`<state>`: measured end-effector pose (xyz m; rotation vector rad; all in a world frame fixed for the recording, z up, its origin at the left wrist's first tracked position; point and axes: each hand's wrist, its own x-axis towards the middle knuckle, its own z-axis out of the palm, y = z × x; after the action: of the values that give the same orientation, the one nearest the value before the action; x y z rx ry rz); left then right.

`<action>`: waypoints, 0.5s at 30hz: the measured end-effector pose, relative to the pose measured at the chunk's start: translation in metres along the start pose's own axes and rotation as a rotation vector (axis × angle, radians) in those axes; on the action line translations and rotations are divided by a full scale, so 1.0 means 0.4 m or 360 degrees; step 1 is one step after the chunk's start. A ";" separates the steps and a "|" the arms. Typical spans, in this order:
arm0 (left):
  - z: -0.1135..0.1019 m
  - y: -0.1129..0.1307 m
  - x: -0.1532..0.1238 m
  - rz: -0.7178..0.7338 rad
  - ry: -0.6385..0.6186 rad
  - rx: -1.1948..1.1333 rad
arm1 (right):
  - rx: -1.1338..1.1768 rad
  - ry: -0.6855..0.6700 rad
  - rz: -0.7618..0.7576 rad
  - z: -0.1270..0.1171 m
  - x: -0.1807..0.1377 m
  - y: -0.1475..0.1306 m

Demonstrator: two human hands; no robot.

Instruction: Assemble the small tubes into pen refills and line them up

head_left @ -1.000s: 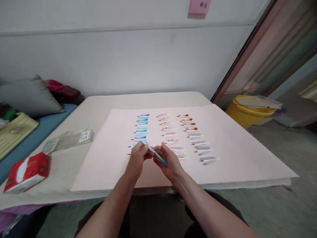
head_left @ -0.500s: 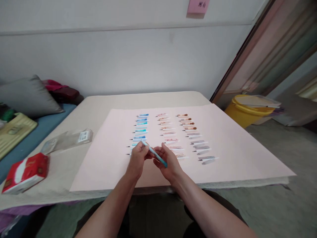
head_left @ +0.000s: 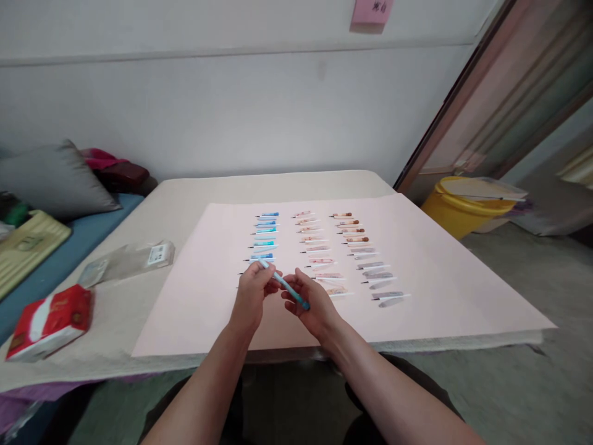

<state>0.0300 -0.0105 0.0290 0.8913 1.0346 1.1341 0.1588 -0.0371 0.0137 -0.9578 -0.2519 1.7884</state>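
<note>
At six o'clock, the left hand [head_left: 249,289] pinches a blue pen [head_left: 288,287], angled ten to four; the right hand [head_left: 317,304] appears to hold its lower end. They've parted slightly, baring more barrel: handling continues. Toward twelve, other pens [head_left: 356,240] line pink paper [head_left: 185,309].

head view: worn on head | facing forward, angled down | left hand [head_left: 250,287] and right hand [head_left: 315,303] near, low centre | paper [head_left: 435,278] mid-frame | wall [head_left: 254,117] farther, across top
</note>
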 end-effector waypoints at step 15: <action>0.014 -0.022 -0.014 0.0120 -0.0097 0.0236 | 0.0030 0.0208 -0.0052 -0.013 0.007 -0.009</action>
<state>0.0373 -0.0180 0.0234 1.0843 1.0525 1.0960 0.1646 -0.0347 0.0109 -1.0469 -0.1671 1.6877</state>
